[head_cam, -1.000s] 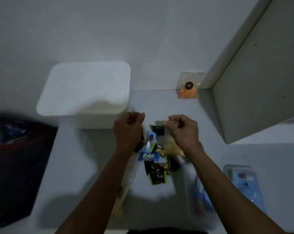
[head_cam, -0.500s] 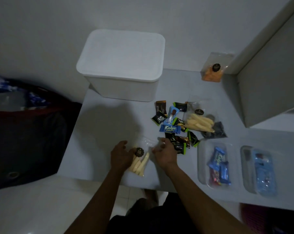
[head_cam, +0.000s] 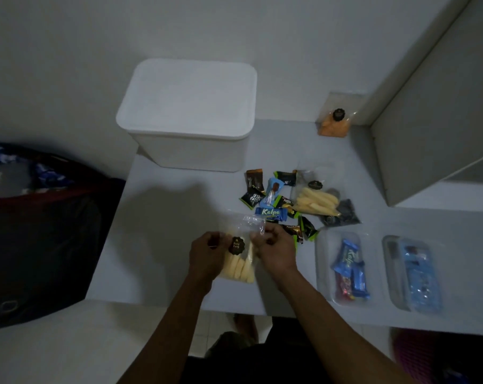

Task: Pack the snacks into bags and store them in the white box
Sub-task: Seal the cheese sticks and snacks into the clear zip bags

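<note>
Both hands, left hand [head_cam: 207,254] and right hand [head_cam: 275,252], pinch a clear bag of yellow sticks [head_cam: 239,261] with curled fingers at the tabletop's [head_cam: 157,245] near edge, its long axis running 12 to 6 o'clock, opening toward the white box [head_cam: 190,115] at 11 o'clock

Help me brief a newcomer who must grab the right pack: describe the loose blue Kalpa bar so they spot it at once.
Start at the white box at the back of the table. In front of it to the right lies a pile of small wrappers; the blue Kalpa bar lies at its near edge. Its neighbours are mostly black and green, and it lies loose, not bagged.
</note>
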`<state>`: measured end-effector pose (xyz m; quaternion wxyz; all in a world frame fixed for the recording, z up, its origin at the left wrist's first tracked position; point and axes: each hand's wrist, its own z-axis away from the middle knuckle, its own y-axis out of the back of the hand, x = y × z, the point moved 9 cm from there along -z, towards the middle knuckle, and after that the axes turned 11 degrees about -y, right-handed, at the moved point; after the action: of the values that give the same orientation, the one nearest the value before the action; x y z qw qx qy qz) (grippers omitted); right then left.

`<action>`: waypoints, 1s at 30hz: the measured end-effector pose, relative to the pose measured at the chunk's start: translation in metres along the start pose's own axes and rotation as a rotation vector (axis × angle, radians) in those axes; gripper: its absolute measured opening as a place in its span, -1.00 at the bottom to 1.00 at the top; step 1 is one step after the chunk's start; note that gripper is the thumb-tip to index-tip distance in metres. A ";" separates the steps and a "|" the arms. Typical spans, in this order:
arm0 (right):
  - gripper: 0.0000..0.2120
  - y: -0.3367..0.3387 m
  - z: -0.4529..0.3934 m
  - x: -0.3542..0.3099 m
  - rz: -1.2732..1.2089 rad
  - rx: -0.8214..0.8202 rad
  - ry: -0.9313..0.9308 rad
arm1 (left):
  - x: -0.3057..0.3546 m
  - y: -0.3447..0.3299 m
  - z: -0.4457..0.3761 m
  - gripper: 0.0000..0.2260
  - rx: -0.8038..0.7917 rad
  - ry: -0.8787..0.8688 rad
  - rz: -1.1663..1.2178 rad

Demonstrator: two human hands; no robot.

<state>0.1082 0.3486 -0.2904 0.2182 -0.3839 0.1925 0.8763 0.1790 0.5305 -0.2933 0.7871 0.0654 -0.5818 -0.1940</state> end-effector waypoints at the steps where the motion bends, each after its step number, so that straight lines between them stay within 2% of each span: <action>1: -0.91 0.008 0.003 -0.014 -0.010 -0.003 0.042 | 0.015 -0.003 0.000 -0.92 -0.010 -0.030 0.039; 4: -0.90 0.035 0.016 -0.062 -0.023 0.039 0.154 | 0.067 -0.008 -0.002 -0.95 -0.029 -0.137 0.132; 9: -0.96 0.074 0.037 -0.139 -0.028 0.015 0.328 | 0.175 -0.012 -0.007 -0.95 -0.020 -0.391 0.286; 13: -0.99 0.098 0.052 -0.185 -0.037 -0.008 0.413 | 0.235 -0.016 -0.005 -0.95 -0.062 -0.551 0.308; 16: -0.90 0.112 0.062 -0.211 0.022 -0.006 0.478 | 0.258 -0.019 -0.003 -0.93 -0.087 -0.578 0.307; 19: -0.66 0.117 0.079 -0.243 0.268 0.085 0.616 | 0.273 -0.020 -0.003 -0.94 -0.082 -0.605 0.291; 21: -0.60 0.110 0.093 -0.264 0.465 0.123 0.707 | 0.279 -0.020 -0.003 -0.94 -0.075 -0.631 0.259; 25: -0.74 0.086 0.104 -0.293 0.718 0.139 0.808 | 0.291 -0.019 -0.002 -0.93 -0.064 -0.696 0.212; 30: -0.85 0.074 0.098 -0.304 0.725 0.074 0.784 | 0.298 -0.011 -0.002 -0.92 -0.050 -0.725 0.208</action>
<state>0.1970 0.2648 0.0142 -0.1734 -0.5835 0.4104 0.6790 0.2527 0.4062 -0.0319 0.5469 -0.0864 -0.8212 -0.1377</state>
